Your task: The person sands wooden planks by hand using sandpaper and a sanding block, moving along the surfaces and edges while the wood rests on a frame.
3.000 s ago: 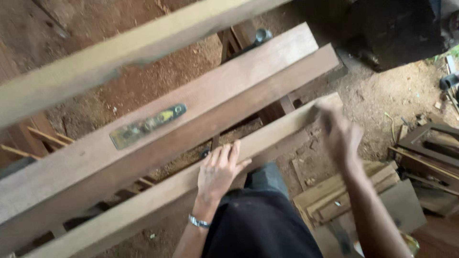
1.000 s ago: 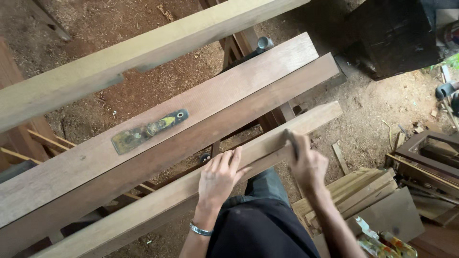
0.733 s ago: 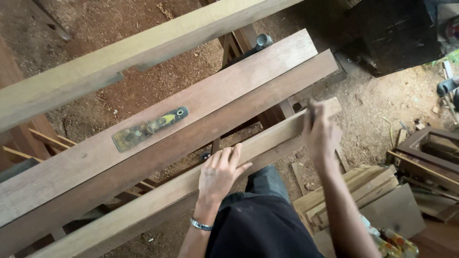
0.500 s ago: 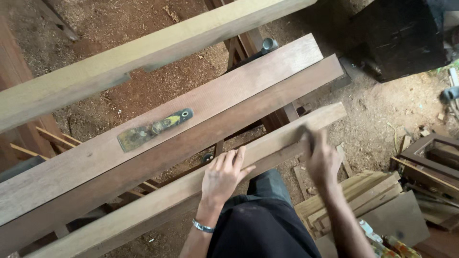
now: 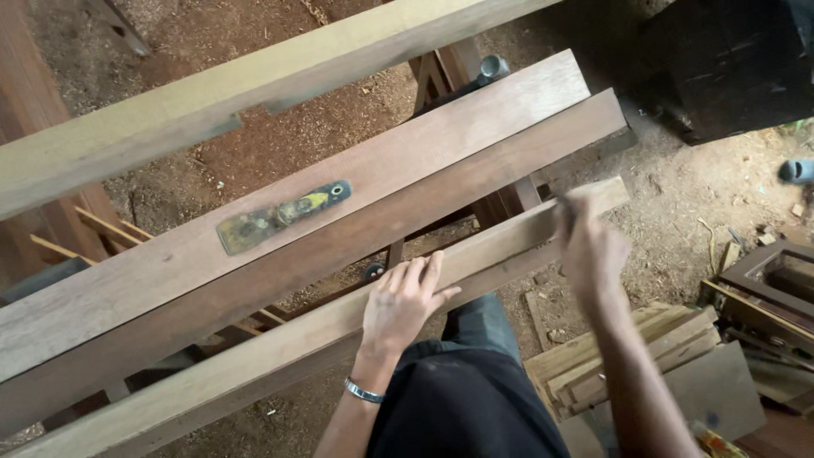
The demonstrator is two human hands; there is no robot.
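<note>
Lying on the wide board (image 5: 356, 195), one putty knife (image 5: 280, 216) is sitting near its left end. Left hand (image 5: 403, 301) is pressing flat, fingers spread, on the narrow plank (image 5: 254, 365). Right hand (image 5: 589, 246) is blurring near that plank's right end; its grip cannot be told.

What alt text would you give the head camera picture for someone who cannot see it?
A person's left hand presses flat on a long wooden beam while the blurred right hand works near its far end. A putty knife lies on a wider plank beyond.
</note>
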